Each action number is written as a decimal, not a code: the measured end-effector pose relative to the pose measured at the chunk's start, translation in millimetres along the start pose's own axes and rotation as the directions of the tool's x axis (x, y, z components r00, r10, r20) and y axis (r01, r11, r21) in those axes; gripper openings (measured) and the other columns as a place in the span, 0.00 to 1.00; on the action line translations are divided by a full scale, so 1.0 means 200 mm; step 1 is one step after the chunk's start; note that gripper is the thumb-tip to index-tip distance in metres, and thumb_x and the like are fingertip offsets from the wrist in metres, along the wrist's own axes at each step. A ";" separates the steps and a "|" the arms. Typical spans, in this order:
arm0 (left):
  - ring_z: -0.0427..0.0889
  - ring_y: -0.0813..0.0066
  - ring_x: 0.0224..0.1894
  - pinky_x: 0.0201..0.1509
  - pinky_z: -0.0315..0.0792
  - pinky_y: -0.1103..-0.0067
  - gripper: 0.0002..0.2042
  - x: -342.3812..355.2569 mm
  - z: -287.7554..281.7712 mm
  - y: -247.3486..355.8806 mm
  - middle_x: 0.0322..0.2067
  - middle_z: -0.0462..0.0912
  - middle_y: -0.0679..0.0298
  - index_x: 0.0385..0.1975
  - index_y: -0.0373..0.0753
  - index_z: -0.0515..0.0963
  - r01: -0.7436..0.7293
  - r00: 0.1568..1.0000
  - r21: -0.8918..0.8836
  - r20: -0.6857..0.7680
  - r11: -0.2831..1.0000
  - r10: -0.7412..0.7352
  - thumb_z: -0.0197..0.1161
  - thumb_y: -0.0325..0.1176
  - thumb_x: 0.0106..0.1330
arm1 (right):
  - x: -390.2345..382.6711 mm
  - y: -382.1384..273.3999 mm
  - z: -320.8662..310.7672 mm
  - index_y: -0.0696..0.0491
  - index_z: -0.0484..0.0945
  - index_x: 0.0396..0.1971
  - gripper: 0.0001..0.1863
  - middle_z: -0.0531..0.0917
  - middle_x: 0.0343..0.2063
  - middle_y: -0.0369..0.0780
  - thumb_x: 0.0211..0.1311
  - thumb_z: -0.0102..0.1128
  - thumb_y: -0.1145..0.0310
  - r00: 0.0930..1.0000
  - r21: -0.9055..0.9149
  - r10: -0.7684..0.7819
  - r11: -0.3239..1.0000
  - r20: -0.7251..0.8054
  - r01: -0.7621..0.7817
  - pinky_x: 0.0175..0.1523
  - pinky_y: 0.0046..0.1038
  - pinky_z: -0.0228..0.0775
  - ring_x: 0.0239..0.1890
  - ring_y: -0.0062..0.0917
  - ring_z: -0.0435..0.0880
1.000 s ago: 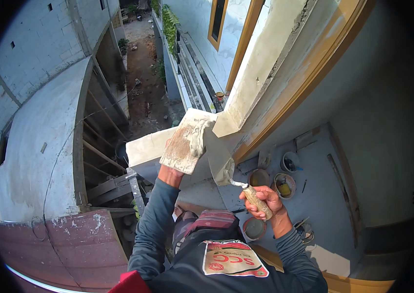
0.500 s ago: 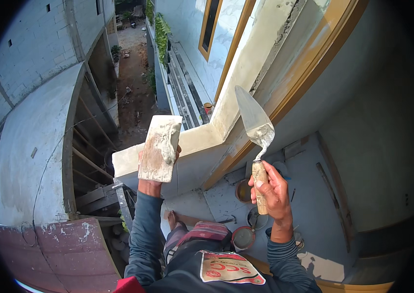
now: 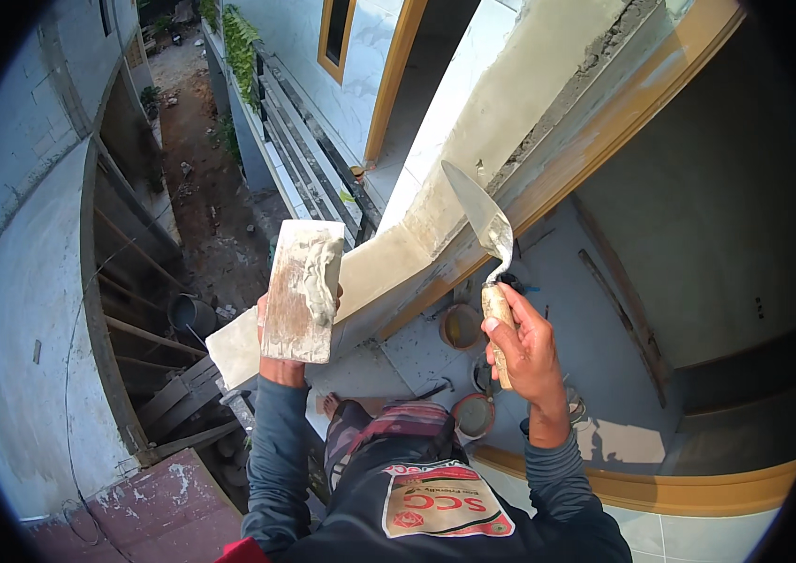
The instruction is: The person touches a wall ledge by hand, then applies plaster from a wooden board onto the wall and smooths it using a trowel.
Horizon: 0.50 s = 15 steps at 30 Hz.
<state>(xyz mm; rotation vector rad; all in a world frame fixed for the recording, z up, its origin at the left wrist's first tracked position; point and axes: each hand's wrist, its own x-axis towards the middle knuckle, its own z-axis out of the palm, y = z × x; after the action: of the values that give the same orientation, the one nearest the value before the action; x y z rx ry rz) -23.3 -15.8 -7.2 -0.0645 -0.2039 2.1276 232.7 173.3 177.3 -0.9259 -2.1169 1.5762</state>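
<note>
Trowel (image 3: 478,211) looks light and stiff to me, best held where my right fingers (image 3: 525,317) wrap its handle (image 3: 493,302), while left fingers (image 3: 262,308) grip the board (image 3: 300,293).

Board (image 3: 287,314) on left hand (image 3: 282,370), paste (image 3: 316,281) on board, trowel (image 3: 478,211) in right hand (image 3: 527,355), ledge (image 3: 384,263) beyond both (partly behind board), bucket (image 3: 461,327) on floor (image 3: 604,366) left of right hand, second bucket (image 3: 474,416) nearer torso (image 3: 360,497), railing (image 3: 309,150) beyond ledge, alley (image 3: 205,178) left of railing.
</note>
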 end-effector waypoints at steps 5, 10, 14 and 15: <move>0.80 0.32 0.57 0.56 0.82 0.47 0.31 0.02 -0.02 0.04 0.63 0.74 0.34 0.73 0.28 0.64 -0.055 0.997 0.098 -0.046 0.994 0.060 0.47 0.43 0.77 | -0.12 -0.07 -0.10 0.64 0.66 0.74 0.31 0.83 0.38 0.41 0.75 0.59 0.73 0.978 0.055 -0.106 0.992 -0.178 0.117 0.24 0.21 0.73 0.23 0.14 0.77; 0.82 0.34 0.54 0.52 0.85 0.51 0.31 -0.01 -0.07 0.00 0.60 0.76 0.34 0.73 0.26 0.64 -0.100 0.986 0.123 -0.118 0.987 0.114 0.46 0.43 0.78 | 0.02 0.14 -0.03 0.63 0.67 0.73 0.31 0.83 0.38 0.39 0.74 0.61 0.72 0.988 0.028 0.155 0.987 0.022 -0.156 0.22 0.22 0.73 0.22 0.14 0.78; 0.83 0.35 0.54 0.55 0.84 0.52 0.30 0.02 -0.17 -0.03 0.59 0.77 0.33 0.72 0.27 0.65 -0.089 0.965 0.144 -0.235 0.986 0.121 0.44 0.42 0.78 | 0.08 0.27 0.02 0.63 0.66 0.72 0.31 0.82 0.37 0.41 0.75 0.63 0.68 0.970 0.322 0.069 0.936 0.232 -0.143 0.21 0.22 0.75 0.22 0.17 0.79; 0.83 0.36 0.54 0.57 0.83 0.51 0.30 0.03 -0.20 -0.04 0.59 0.77 0.33 0.72 0.27 0.65 -0.069 0.960 0.115 -0.262 0.991 0.097 0.44 0.42 0.78 | 0.09 0.28 0.02 0.63 0.66 0.72 0.31 0.81 0.37 0.42 0.76 0.63 0.67 0.956 0.422 0.002 0.897 0.294 -0.131 0.20 0.22 0.75 0.21 0.18 0.80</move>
<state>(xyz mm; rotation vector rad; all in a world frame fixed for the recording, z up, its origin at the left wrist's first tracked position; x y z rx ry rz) -15.1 -1.5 -44.1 -0.3017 0.0713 2.1829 233.3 191.6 121.2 -0.6495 -1.7837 2.2171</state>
